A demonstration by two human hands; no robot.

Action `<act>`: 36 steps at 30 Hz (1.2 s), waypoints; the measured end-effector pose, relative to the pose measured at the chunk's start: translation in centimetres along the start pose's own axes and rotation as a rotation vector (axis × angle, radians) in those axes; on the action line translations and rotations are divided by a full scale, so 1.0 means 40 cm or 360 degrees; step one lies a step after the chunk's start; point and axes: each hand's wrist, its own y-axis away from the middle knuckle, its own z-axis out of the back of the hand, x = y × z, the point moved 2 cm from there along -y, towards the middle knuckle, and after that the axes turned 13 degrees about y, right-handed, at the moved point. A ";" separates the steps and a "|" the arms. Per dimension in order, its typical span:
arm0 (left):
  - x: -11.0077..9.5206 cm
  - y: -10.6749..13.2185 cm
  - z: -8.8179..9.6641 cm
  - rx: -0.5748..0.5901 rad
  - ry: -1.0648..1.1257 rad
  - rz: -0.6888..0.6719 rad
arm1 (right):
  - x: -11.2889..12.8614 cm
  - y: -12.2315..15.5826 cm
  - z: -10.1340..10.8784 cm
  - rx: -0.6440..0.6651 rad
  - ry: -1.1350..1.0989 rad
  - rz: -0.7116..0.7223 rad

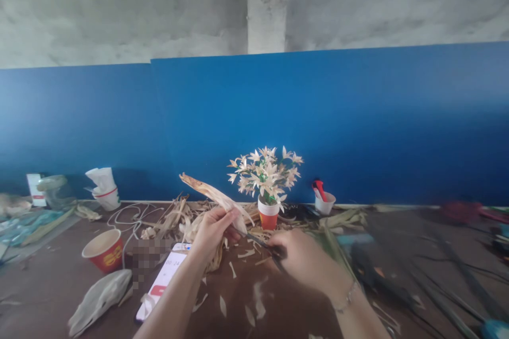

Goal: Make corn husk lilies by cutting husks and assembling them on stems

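My left hand point(212, 233) pinches a long pale strip of dried corn husk point(210, 190), whose browned tip points up and to the left. Fingers of my right hand point(300, 254) are wrapped round a pair of scissors point(257, 240). Their blades reach left to the lower end of the husk, close to my left fingertips; whether they are cutting into it I cannot tell. Just behind both hands stands a red and white paper cup point(269, 219) with a bunch of cream-coloured husk flowers point(270, 172). Small husk scraps point(222, 306) lie on the brown table beneath.
A phone point(163, 280) lies left of my left arm, near a red paper cup point(104, 250) and a white cable point(133, 217). Loose husks point(170, 220) are heaped behind. A white cup point(325, 203) holds a red-handled tool. Dark tools and cables lie blurred at right.
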 end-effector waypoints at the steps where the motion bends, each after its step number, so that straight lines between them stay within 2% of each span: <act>1: 0.001 -0.001 0.001 0.0000 0.0008 0.0001 | -0.001 -0.001 -0.001 -0.0005 0.0005 -0.0003; 18: -0.004 0.007 0.000 -0.0051 -0.0049 -0.0105 | 0.003 0.000 0.001 -0.0008 -0.0051 0.0003; 25: 0.000 0.007 0.002 -0.0108 0.0033 -0.0141 | 0.007 -0.005 0.002 -0.0036 -0.0120 0.0009; 36: -0.005 0.023 -0.023 -0.0280 0.0237 -0.0189 | 0.009 -0.005 0.005 -0.0078 -0.0182 0.0044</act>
